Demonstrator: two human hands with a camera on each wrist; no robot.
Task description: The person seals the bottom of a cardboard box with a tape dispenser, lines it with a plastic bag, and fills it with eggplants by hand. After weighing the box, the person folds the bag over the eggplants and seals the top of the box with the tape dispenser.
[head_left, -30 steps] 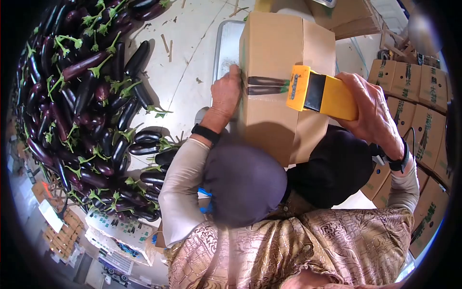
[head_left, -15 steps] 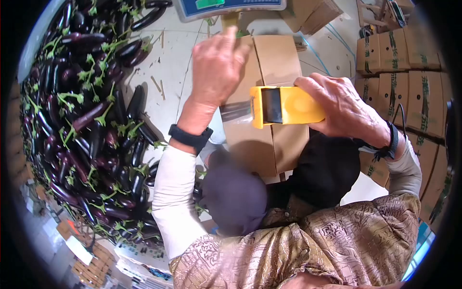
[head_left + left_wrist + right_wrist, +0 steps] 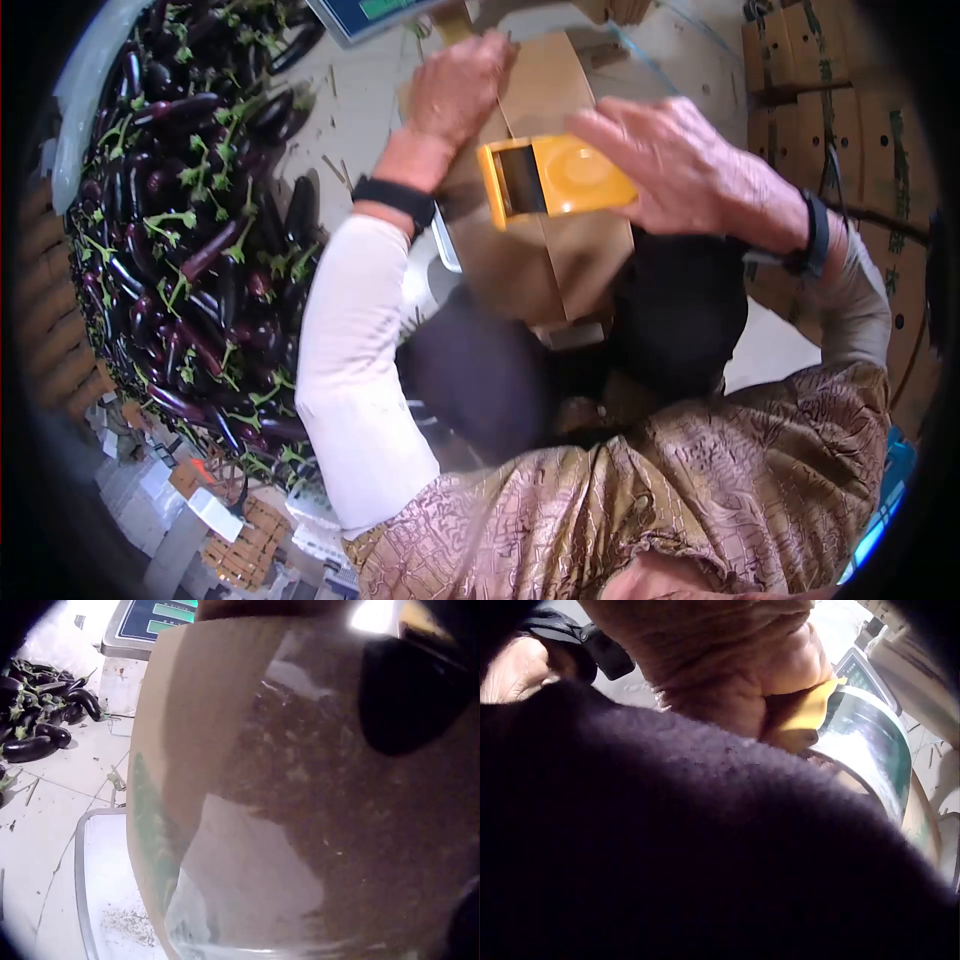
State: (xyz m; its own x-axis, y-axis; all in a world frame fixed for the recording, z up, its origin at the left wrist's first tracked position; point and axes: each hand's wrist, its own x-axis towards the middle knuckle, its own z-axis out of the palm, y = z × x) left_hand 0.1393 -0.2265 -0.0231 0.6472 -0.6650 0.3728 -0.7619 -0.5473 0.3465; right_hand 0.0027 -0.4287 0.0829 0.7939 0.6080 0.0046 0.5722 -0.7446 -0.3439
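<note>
Two hands, one tape dispenser (image 3: 553, 178) (yellow), one cardboard box (image 3: 545, 255)

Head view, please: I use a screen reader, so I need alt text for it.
A person's right hand grips a yellow tape dispenser over a closed cardboard box, while the left hand rests on the box's far edge. A large pile of eggplants lies on the floor to the left.
</note>
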